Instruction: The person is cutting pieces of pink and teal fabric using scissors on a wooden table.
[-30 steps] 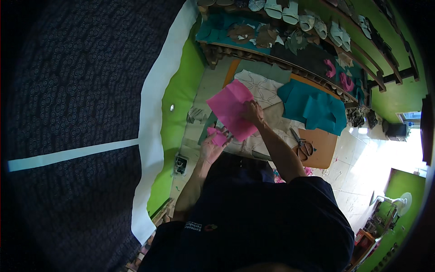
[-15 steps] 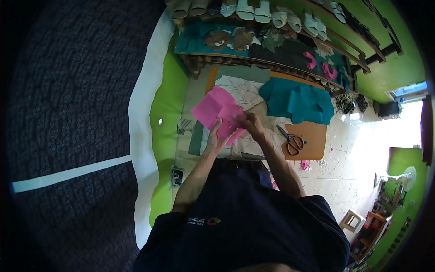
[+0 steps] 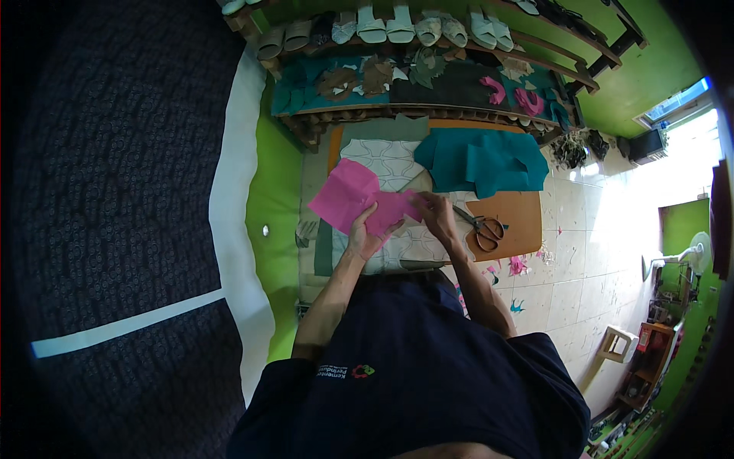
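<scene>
A bright pink sheet (image 3: 342,190) of thin, leather-like material hangs between my hands above the table. My left hand (image 3: 365,236) grips its lower edge, thumb on top and fingers underneath. At the sheet's narrow right end, my right hand (image 3: 437,217) pinches the edge between thumb and fingers. Beneath lies a white sheet with drawn curved outlines (image 3: 380,159). Just right of my right hand rest dark-handled scissors (image 3: 487,232), blades pointing up and left. Behind them spreads folded teal material (image 3: 489,162).
The orange tabletop (image 3: 524,218) shows at the right. Beyond it, a shelf rack holds sandals (image 3: 400,27) and cut pieces, including pink curved ones (image 3: 527,101). Pink scraps (image 3: 518,265) litter the tiled floor. A green wall (image 3: 271,191) stands close on the left; a white stool (image 3: 618,344) is far right.
The pink sheet has been spread wider, its right part drawn out flatter to the right by my right hand. Both hands keep their hold. The whole view has shifted slightly.
</scene>
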Demonstrator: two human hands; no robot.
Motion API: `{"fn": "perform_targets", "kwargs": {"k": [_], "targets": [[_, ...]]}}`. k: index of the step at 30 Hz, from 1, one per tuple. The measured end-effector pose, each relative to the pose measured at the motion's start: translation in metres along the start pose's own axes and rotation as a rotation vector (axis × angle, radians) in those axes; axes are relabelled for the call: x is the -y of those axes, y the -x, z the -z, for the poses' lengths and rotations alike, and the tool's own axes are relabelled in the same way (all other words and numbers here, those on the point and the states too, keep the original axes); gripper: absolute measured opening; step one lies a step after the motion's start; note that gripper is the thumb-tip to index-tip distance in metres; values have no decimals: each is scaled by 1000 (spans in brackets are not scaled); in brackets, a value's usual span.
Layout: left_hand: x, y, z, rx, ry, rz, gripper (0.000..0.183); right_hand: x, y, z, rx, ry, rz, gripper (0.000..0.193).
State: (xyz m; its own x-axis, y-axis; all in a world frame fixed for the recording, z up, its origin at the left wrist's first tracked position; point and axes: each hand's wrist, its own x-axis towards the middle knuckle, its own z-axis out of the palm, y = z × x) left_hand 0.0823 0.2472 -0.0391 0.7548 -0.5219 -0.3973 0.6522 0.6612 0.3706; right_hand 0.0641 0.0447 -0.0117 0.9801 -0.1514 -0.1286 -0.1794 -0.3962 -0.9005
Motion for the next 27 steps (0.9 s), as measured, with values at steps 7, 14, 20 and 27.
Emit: {"fn": "perform_targets", "kwargs": {"k": [7,14,20,27], "targets": [[-3,-1,-9,122,41,53,67,13,-12,-12,130,19,296,36],[4,1,-6,-14,103,42,61,26,-12,-25,122,340,333,44],[5,0,-4,-88,135,11,52,35,-10,-28,153,321,294,45],[8,-3,4,-82,132,16,47,25,-16,-33,132,216,320,45]]}}
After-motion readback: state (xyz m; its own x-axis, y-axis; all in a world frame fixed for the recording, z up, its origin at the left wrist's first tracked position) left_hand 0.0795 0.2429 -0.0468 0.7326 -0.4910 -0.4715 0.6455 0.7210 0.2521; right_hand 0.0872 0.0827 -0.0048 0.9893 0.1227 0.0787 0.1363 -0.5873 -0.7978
